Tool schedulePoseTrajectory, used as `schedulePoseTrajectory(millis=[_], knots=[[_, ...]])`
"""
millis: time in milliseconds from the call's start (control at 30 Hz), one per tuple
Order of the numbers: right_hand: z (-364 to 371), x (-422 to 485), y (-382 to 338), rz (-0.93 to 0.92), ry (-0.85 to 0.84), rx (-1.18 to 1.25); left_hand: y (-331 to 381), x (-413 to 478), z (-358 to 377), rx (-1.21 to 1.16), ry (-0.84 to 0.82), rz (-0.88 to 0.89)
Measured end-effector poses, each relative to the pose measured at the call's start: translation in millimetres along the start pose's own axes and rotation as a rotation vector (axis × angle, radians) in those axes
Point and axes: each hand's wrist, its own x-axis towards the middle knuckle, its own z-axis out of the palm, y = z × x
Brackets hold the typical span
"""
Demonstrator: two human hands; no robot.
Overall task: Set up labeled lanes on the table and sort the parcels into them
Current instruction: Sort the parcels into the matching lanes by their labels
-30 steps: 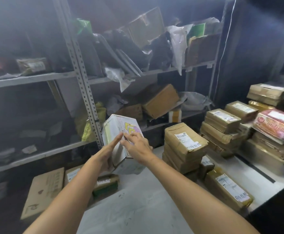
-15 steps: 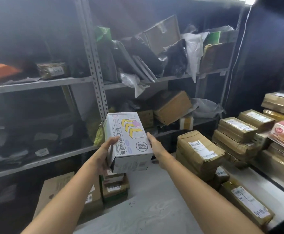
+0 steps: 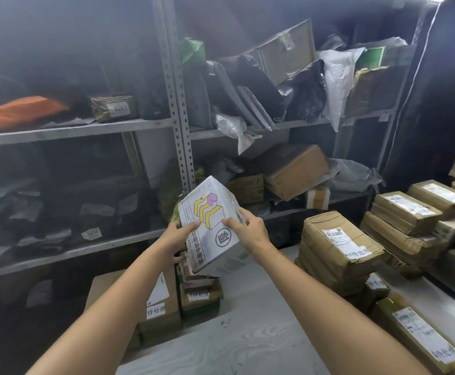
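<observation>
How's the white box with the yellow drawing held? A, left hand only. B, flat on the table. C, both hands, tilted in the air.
C: the left hand and right hand each hold a side of the white box, which is tilted in the air.

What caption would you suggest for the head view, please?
The person's left hand and right hand hold a white printed box tilted over the grey table, beside stacked brown parcels.

We held a tilted white box [image 3: 213,226] over a grey table [image 3: 234,334], our left hand [image 3: 176,239] gripping its nine o'clock edge and our right hand [image 3: 250,234] its three o'clock edge. Stacked brown parcels [image 3: 337,247] sat at three o'clock, metal shelves [image 3: 177,104] at twelve.
</observation>
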Motion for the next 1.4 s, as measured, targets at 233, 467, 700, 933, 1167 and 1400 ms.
schedulePoseTrajectory(millis=[233, 467, 700, 933, 1167, 1400], knots=[[17.4, -30.4, -20.9, -0.264, 0.179, -0.535, 19.6, -9.5, 11.5, -0.151, -0.099, -0.109], [6.6, -22.4, -29.6, -0.223, 0.008, -0.066, 0.2, -5.7, 3.8, -0.215, 0.055, -0.117], [-19.1, -24.4, -21.0, 0.147, -0.176, 0.275, -12.4, -15.1, -8.0, -0.252, -0.037, -0.083], [2.8, -35.6, -17.6, 0.004, -0.239, 0.239, -10.8, -6.4, -2.9, -0.164, -0.011, -0.055], [14.5, -27.9, -15.3, -0.076, -0.212, 0.000, -5.3, -11.1, 6.1, -0.133, -0.018, -0.069], [-2.0, -26.8, -14.9, -0.072, -0.150, 0.201, 4.9, -11.8, 5.1, -0.097, -0.007, 0.061]])
